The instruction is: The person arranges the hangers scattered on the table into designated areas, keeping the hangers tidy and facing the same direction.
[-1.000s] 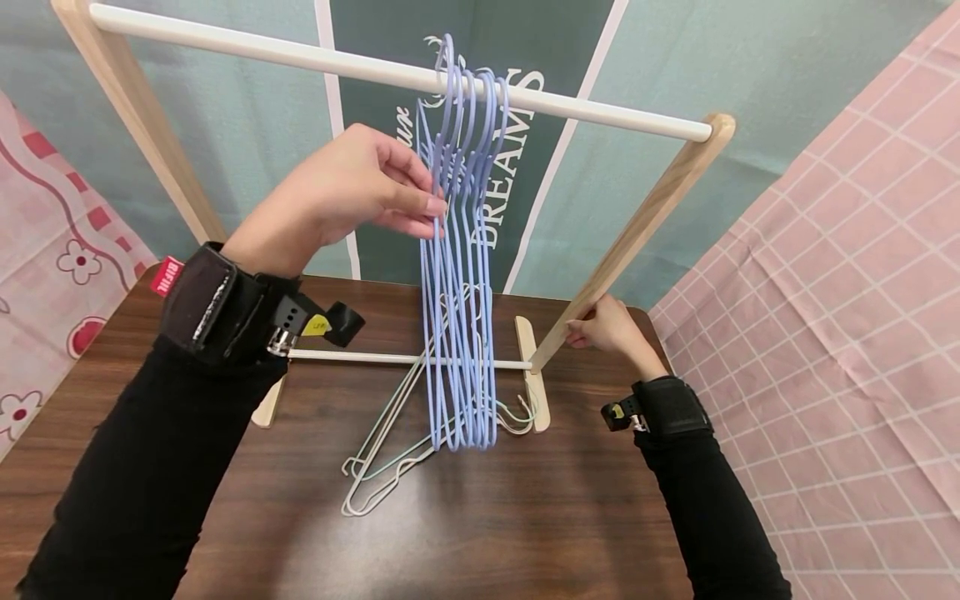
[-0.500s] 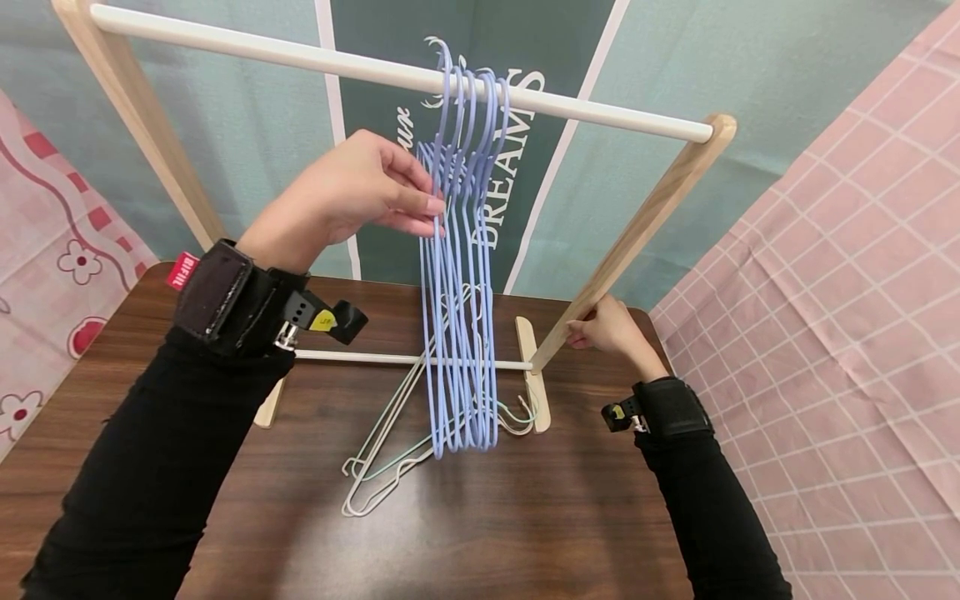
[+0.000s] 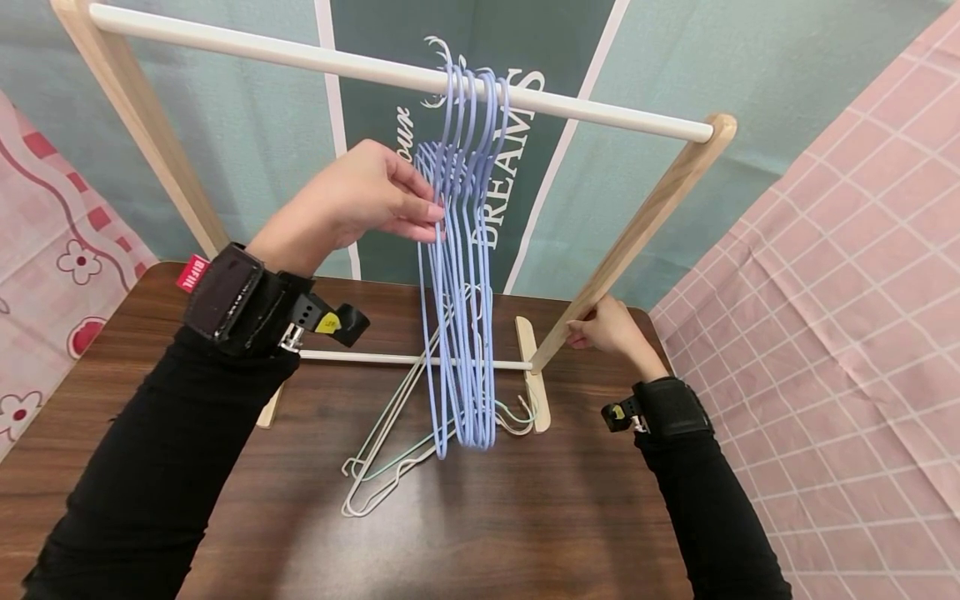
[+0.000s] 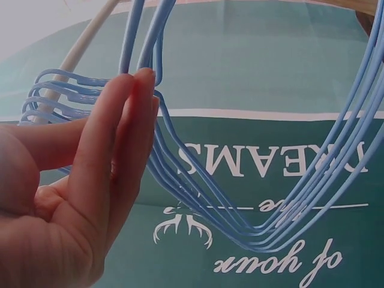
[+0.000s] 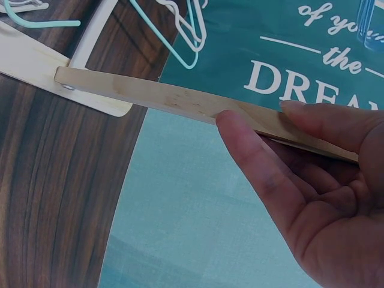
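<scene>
Several blue hangers (image 3: 471, 437) hang in a tight row from the white top rail (image 3: 300, 57) of a wooden clothes rack. My left hand (image 3: 371, 200) pinches the leftmost one near its shoulder, below the hook; that hook is over the rail. In the left wrist view, blue wire passes behind the fingertips of the left hand (image 4: 90, 174). Low on the rack's right leg (image 3: 637, 225), my right hand (image 3: 611, 327) holds the wood. The right wrist view has the thumb and fingers of the right hand (image 5: 324, 210) on either side of the wooden leg (image 5: 162, 96).
White and pale green hangers (image 3: 356, 511) lie loosely on the brown table (image 3: 525, 525), partly behind the blue ones. A thin white lower bar (image 3: 360, 357) joins the rack's feet, including the right foot (image 3: 538, 404). Printed cloths hang behind and at both sides.
The left hand has moved slightly down and right. Its hanger has dropped a little, its hook coming down onto the rail, and its lower end swung outward. The right hand stays still.
</scene>
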The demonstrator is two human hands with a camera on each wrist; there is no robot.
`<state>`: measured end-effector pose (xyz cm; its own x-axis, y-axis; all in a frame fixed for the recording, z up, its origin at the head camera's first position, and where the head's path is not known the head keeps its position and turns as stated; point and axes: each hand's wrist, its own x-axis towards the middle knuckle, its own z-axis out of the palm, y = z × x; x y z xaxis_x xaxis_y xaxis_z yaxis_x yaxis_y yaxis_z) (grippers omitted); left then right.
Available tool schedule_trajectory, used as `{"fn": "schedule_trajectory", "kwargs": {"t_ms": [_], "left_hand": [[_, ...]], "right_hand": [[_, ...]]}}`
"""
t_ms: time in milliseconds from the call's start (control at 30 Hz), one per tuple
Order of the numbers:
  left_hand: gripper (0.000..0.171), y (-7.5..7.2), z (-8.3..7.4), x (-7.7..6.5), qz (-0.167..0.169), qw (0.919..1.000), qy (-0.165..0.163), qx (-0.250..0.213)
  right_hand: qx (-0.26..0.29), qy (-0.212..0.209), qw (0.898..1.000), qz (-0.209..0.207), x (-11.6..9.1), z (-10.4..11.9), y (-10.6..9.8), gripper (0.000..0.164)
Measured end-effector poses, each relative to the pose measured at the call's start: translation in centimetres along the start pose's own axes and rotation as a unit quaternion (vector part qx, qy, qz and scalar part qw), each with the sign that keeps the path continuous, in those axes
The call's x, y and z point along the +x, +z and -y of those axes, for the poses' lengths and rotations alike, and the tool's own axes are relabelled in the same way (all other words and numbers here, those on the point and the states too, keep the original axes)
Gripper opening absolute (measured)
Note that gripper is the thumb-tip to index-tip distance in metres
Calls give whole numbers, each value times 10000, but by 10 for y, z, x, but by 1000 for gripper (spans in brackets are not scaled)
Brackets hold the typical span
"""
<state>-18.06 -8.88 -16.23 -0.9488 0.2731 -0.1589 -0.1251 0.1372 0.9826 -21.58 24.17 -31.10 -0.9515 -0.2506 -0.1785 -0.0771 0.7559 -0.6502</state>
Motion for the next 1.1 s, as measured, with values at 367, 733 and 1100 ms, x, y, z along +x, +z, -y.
{"fn": "schedule_trajectory", "kwargs": {"t_ms": [367, 733, 1100], "left_hand": [[30, -1, 0, -1, -8, 10000, 5, -13], [31, -6, 1, -3, 253, 9996, -108, -33], [33, -18, 15, -5, 464, 9985, -153, 246]], "right_hand": [[79, -12, 10000, -22, 0, 1, -1, 27], [172, 21, 9998, -2, -1, 2, -2, 28], [209, 28, 9998, -2, 1, 1, -1, 28]]}}
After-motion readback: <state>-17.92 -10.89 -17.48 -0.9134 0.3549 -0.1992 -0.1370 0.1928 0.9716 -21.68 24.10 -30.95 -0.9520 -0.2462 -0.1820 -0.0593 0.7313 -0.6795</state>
